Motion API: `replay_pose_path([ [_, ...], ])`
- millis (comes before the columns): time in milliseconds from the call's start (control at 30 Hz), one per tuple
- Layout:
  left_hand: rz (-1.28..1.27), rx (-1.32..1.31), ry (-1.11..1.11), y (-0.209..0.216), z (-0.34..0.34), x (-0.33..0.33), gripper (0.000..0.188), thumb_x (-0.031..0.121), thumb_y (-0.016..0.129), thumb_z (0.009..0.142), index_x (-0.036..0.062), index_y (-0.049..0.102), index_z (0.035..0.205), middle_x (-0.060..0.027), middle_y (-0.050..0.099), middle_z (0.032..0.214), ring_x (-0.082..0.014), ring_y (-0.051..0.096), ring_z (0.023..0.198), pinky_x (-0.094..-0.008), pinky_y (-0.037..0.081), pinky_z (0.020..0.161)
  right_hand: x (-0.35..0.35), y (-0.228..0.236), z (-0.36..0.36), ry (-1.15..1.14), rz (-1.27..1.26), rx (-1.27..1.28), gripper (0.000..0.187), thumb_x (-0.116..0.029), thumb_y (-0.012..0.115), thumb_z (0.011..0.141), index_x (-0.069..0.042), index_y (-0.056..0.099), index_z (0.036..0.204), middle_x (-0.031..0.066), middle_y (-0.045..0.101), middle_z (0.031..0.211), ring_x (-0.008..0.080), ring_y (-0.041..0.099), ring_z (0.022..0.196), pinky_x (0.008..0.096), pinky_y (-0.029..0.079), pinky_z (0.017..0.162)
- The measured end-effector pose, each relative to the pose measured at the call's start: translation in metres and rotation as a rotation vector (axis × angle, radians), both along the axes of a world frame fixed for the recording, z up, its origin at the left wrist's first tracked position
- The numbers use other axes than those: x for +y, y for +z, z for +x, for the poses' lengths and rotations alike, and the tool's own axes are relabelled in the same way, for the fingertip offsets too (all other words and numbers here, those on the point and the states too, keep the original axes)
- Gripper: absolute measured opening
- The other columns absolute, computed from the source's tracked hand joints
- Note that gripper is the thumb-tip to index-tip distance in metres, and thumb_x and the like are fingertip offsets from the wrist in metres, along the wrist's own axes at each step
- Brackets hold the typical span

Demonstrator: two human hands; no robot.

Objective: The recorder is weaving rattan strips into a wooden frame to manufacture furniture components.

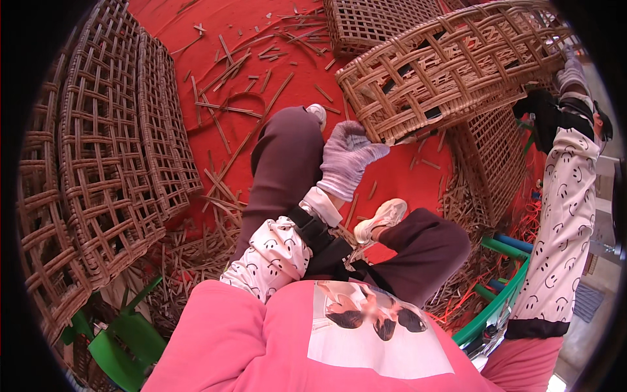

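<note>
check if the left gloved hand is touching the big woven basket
Touching. The head view shows the left hand in its knit glove gripping the lower rim of the woven basket.

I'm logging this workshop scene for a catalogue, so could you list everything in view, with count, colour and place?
basket: one, tan wicker, upper right, held up by both hands
woven panels: a stack, exact count unclear, brown, along the left side
second basket: one, tan, top centre, partly behind the held one
lattice piece: one, brown, right of centre under the basket
cane offcuts: many, brown, strewn over the floor
floor cover: one, red, under everything
chair: one, green, lower left
green frame: one, lower right
shoes: two, white, one at centre, one near the basket edge
left hand: purple glove, gripping the basket's near rim
right hand: purple glove, at the basket's far right rim
</note>
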State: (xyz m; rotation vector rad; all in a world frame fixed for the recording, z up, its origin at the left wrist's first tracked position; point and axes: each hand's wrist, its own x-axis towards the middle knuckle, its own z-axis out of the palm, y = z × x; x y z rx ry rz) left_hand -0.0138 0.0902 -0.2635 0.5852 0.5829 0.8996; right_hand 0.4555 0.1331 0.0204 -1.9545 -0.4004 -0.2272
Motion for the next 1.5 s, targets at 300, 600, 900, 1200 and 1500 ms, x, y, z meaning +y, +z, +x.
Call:
replay_pose_path([
  [300, 0.428, 0.395, 0.094, 0.005, -0.005, -0.006, 0.028, 0.004, 0.077, 0.062, 0.0054, 0.053, 0.077, 0.0032, 0.053, 0.069, -0.0072, 0.048, 0.061, -0.0234, 0.041, 0.056, 0.006, 0.002, -0.021, -0.039, 0.061, 0.073, 0.039, -0.046, 0.061, 0.079, -0.012, 0.057, 0.097, 0.0062, 0.058, 0.084, 0.0185, 0.053, 0.073, 0.0326, 0.045, 0.065],
  [600, 1.147, 0.771, 0.231, 0.041, -0.012, -0.005, 0.039, 0.012, 0.079, 0.057, 0.0059, 0.059, 0.09, -0.0081, 0.06, 0.084, -0.0252, 0.058, 0.078, -0.0337, 0.049, 0.068, -0.004, -0.018, 0.052, 0.129, -0.712, -1.01, 0.032, -0.038, 0.06, 0.082, -0.018, 0.059, 0.107, 0.0039, 0.061, 0.086, 0.0185, 0.055, 0.072, 0.0343, 0.043, 0.068],
  [900, 0.93, 0.729, 0.155, 0.04, -0.006, -0.004, 0.03, 0.003, 0.074, 0.059, 0.0046, 0.059, 0.085, -0.0073, 0.059, 0.079, -0.0184, 0.059, 0.067, -0.0285, 0.049, 0.062, 0.016, -0.023, 0.032, -0.079, -0.292, -0.149, 0.03, -0.035, 0.06, 0.083, -0.014, 0.059, 0.105, 0.005, 0.059, 0.083, 0.0183, 0.056, 0.064, 0.0329, 0.044, 0.064],
  [1200, 1.088, 0.493, 0.023, 0.063, 0.001, -0.023, 0.033, 0.011, 0.073, 0.065, 0.009, 0.057, 0.094, -0.0078, 0.058, 0.088, -0.0238, 0.058, 0.069, -0.0326, 0.048, 0.062, -0.031, -0.028, -0.047, 0.078, -0.012, -0.14, 0.041, -0.038, 0.063, 0.081, -0.004, 0.059, 0.103, 0.0091, 0.062, 0.08, 0.0206, 0.06, 0.064, 0.0331, 0.048, 0.056],
  [1500, 0.89, 0.524, -0.072, 0.071, 0.042, -0.044, 0.024, 0.003, 0.07, 0.068, 0.0031, 0.061, 0.09, -0.0072, 0.061, 0.082, -0.0131, 0.059, 0.064, -0.0246, 0.049, 0.06, -0.061, -0.04, -0.119, 0.137, 0.336, 0.193, 0.067, -0.052, 0.059, 0.077, 0.01, 0.057, 0.103, 0.0181, 0.062, 0.094, 0.0255, 0.058, 0.083, 0.0347, 0.043, 0.074],
])
